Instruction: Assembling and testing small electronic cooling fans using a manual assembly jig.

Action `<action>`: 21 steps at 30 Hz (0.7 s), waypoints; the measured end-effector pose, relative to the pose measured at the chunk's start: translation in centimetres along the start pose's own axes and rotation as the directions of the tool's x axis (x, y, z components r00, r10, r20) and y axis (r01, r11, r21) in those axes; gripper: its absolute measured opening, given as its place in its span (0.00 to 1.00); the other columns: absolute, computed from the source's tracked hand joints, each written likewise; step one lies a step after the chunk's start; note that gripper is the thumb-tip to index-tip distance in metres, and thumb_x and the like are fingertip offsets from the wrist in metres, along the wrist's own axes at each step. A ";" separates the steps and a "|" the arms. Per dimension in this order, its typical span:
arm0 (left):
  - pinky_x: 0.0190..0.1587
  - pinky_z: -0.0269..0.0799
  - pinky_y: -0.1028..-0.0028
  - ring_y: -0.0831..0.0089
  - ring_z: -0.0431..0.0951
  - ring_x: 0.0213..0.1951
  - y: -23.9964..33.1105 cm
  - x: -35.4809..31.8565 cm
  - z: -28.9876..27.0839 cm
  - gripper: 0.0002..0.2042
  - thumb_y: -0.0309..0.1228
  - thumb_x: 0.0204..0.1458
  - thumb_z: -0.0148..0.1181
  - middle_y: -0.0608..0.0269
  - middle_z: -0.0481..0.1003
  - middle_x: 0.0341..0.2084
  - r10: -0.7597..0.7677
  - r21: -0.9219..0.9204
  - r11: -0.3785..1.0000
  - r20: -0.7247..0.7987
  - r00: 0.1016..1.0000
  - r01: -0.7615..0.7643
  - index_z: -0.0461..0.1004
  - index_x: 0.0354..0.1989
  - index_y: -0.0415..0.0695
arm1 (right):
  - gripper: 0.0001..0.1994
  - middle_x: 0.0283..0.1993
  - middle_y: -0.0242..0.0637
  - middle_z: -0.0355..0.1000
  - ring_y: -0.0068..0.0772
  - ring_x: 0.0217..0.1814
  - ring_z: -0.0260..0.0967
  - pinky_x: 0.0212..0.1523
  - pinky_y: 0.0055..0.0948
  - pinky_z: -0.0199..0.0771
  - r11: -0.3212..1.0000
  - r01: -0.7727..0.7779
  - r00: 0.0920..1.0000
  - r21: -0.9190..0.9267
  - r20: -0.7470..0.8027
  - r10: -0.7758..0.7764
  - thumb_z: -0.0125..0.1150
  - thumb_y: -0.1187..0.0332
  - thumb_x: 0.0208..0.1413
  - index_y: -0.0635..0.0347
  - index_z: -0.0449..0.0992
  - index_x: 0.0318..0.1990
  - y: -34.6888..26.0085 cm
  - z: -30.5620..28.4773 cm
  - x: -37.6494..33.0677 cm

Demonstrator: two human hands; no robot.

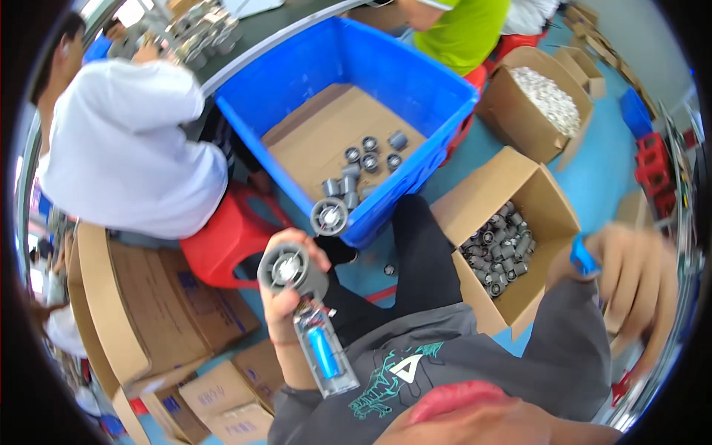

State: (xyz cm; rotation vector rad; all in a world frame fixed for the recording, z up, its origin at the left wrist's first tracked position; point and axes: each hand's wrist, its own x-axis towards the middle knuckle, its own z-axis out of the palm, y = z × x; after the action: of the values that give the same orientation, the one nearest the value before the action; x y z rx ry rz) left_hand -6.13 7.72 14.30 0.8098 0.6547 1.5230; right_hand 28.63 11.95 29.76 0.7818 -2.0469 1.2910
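My left hand (pixel 288 256) is closed around a grey handheld fan (pixel 317 285). The fan's round head faces up, and its opened handle shows wires and a blue cylindrical battery (pixel 323 352). Just above my fingertips a second grey round fan part (pixel 328 215) overlaps the near corner of the blue bin (pixel 293 174); whether my fingers touch it is unclear. Out to the right, my right hand (pixel 634 278) is raised and smeared by motion, its fingers bent downward. A blue band (pixel 584 256) shows on it. Whether that hand holds anything I cannot make out.
Several grey fan parts (pixel 369 162) lie on cardboard in the bin. A carton (pixel 549 215) of similar parts stands right; beyond it, a box (pixel 545 100) holds small white pieces. At left are a person in white (pixel 133 148), a red stool (pixel 222 241) and cartons (pixel 170 297).
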 end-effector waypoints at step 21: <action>0.44 0.71 0.78 0.81 0.74 0.38 0.4 3.6 0.5 0.28 0.30 0.38 0.71 0.67 0.75 0.35 -0.132 0.341 0.939 0.228 0.965 0.048 0.71 0.52 0.41 | 0.08 0.30 0.40 0.73 0.36 0.28 0.71 0.27 0.29 0.67 0.350 -0.930 0.367 -0.113 -0.212 0.906 0.57 0.69 0.57 0.66 0.76 0.39 13.5 1.3 2.2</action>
State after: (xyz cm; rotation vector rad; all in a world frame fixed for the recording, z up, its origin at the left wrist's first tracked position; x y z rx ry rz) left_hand -6.03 11.20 15.33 1.1902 0.7616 1.2152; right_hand 17.03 15.16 23.20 -0.7594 -2.5378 1.5171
